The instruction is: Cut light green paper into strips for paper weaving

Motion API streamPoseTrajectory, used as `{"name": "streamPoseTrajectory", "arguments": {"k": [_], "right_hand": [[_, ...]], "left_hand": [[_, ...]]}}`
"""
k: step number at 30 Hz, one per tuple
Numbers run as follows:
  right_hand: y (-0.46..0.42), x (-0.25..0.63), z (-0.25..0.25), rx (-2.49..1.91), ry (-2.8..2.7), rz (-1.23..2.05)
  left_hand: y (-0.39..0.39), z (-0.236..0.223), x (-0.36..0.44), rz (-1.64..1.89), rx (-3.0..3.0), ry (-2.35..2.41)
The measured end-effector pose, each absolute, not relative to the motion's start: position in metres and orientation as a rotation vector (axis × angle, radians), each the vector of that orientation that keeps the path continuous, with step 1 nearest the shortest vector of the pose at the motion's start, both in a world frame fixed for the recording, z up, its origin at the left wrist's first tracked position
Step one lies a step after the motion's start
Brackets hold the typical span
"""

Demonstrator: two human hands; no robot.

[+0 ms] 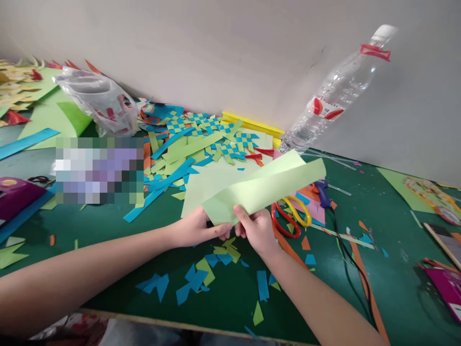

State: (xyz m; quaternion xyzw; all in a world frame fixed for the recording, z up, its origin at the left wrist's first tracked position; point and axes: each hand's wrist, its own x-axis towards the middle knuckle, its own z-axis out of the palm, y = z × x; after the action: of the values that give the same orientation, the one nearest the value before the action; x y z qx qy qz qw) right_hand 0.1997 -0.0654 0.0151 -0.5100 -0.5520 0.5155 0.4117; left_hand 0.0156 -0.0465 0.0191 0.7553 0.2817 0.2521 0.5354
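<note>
A light green sheet of paper (266, 185), curled over along its length, is held above the table by both hands. My left hand (201, 227) pinches its lower left corner between thumb and fingers. Close beside it, my right hand (254, 228) grips the lower edge, thumb on top. Beneath the curled sheet lies another pale green sheet (201, 185). Scissors with red and yellow handles (286, 230) rest just right of my right hand, their blades hidden. Blue and green paper scraps (194, 281) lie on the table below my hands.
Woven blue-and-green paper pieces (216, 127) and strips pile up at the back. A clear plastic bottle (331, 96) stands at the back right. On the left is a bagged cup (101, 103). A glue gun (322, 192) trails a black cord (349, 250) across the green table (118, 283).
</note>
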Motion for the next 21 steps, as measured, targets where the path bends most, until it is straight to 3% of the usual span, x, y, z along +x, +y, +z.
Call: {"name": "streamPoseTrajectory", "arguments": {"k": [21], "right_hand": [[-0.058, 0.201, 0.004, -1.2, -1.182, 1.361]], "left_hand": [[-0.046, 0.02, 0.016, 0.6, 1.81, 0.693]]}}
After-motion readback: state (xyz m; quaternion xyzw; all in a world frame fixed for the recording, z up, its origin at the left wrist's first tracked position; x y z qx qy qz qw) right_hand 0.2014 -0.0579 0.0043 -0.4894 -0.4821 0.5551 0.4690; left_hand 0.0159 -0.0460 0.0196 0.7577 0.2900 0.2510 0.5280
